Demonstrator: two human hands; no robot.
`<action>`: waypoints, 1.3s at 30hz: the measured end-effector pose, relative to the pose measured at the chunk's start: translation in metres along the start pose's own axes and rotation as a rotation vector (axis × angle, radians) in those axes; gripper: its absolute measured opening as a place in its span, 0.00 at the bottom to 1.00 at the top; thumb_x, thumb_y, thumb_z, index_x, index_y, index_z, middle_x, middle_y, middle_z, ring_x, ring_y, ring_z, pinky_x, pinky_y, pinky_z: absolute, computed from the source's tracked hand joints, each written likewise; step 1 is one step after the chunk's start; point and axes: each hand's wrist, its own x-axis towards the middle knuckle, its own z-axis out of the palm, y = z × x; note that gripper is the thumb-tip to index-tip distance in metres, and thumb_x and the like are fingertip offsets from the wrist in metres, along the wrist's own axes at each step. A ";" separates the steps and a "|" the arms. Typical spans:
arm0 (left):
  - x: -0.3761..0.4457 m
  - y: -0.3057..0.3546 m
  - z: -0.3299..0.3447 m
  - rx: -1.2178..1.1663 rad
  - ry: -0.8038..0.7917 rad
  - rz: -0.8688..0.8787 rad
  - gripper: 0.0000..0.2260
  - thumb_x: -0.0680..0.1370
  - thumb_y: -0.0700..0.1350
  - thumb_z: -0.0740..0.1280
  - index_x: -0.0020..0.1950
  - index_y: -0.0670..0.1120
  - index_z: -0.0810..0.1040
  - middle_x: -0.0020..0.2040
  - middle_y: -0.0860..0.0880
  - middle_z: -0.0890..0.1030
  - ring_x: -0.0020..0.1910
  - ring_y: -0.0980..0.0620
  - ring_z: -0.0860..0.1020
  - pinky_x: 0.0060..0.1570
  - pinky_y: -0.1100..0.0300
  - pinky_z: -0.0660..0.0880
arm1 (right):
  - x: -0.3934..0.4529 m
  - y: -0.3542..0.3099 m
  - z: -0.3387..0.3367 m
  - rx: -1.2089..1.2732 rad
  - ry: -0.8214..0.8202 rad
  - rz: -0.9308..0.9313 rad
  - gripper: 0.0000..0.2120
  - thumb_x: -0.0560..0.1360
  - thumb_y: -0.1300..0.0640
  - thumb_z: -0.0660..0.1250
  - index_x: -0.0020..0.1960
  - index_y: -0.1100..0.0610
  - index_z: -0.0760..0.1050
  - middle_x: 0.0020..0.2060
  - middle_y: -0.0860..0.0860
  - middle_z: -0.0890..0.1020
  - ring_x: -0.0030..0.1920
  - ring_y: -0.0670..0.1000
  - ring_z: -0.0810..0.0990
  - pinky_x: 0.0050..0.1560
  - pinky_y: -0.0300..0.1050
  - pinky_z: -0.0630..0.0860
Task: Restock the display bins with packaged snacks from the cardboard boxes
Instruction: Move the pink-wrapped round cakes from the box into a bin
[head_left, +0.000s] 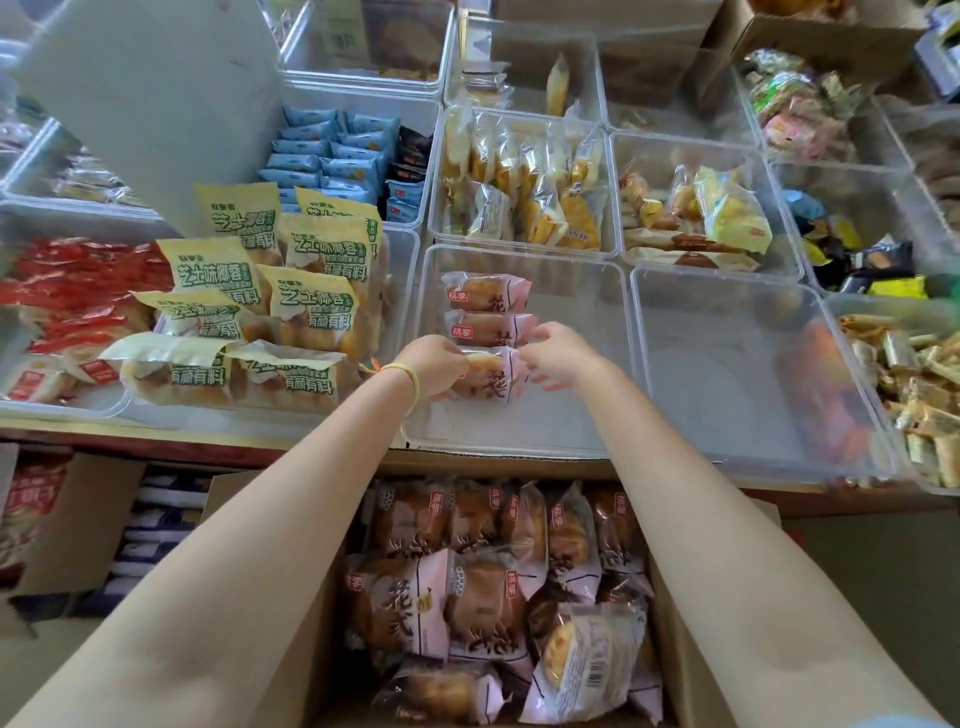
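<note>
A clear plastic bin (571, 436) stands at the shelf's front edge, with three pink-wrapped pastry packs lined along its left side. The nearest pack (488, 376) is held from both ends: my left hand (434, 361) pinches its left end and my right hand (556, 356) grips its right end. Two more pink packs (485, 293) lie just behind it. Below the shelf, an open cardboard box (311, 597) is full of the same pink pastry packs (467, 587), between my forearms.
Left of the bin sit green-and-cream bread packs (306, 306) and red packs (78, 291). An empty clear bin (727, 364) stands to the right. Bins of other snacks (530, 182) fill the rows behind. Another cardboard box (62, 519) sits low on the left.
</note>
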 end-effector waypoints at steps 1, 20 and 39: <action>-0.008 0.002 -0.001 -0.004 0.041 0.062 0.11 0.79 0.44 0.62 0.58 0.45 0.82 0.52 0.45 0.84 0.48 0.46 0.83 0.50 0.50 0.81 | -0.009 -0.003 -0.003 0.024 0.039 -0.059 0.11 0.79 0.59 0.63 0.61 0.55 0.73 0.50 0.53 0.80 0.48 0.53 0.81 0.50 0.50 0.80; -0.156 -0.032 0.109 -0.025 -0.482 -0.011 0.10 0.78 0.41 0.61 0.53 0.41 0.80 0.40 0.45 0.83 0.37 0.47 0.81 0.36 0.60 0.76 | -0.163 0.128 0.027 -0.413 -0.431 -0.082 0.18 0.75 0.48 0.70 0.62 0.54 0.78 0.54 0.48 0.81 0.56 0.51 0.80 0.59 0.49 0.78; -0.199 -0.009 0.148 -0.548 -0.403 0.022 0.17 0.84 0.41 0.55 0.41 0.36 0.76 0.27 0.47 0.79 0.24 0.56 0.78 0.28 0.68 0.75 | -0.185 0.162 -0.014 0.910 -0.472 -0.389 0.19 0.84 0.56 0.58 0.64 0.72 0.69 0.60 0.64 0.76 0.59 0.62 0.74 0.62 0.57 0.71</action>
